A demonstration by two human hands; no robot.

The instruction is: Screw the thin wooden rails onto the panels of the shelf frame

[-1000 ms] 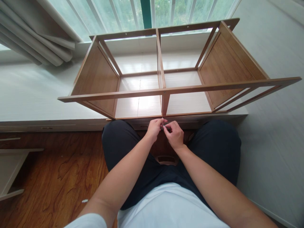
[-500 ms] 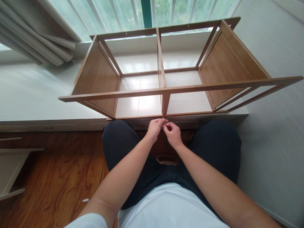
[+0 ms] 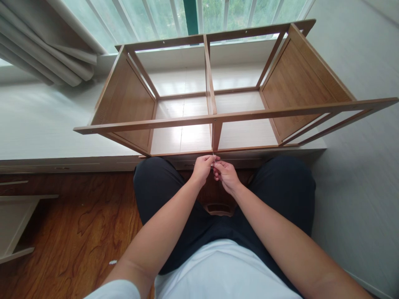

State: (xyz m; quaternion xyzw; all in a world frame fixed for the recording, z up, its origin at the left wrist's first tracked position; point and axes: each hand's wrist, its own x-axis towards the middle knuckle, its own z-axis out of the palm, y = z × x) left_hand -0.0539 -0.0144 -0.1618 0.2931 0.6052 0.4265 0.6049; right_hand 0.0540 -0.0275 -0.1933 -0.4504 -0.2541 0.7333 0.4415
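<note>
1. Left hand and right hand meet fingertip to fingertip at the near bottom edge of the wooden shelf frame; both grips pinched shut on a small metal piece, too small to identify.
2. The piece sits just below the foot of the centre divider, close against the frame's near rail; contact with the wood cannot be told.
3. Frame lies on its side on a pale window ledge; open cells face up; solid panels at both ends.
4. Knees in dark trousers flank the hands; white shirt below.
5. Beyond: window, grey curtain at left; wood floor underneath.
</note>
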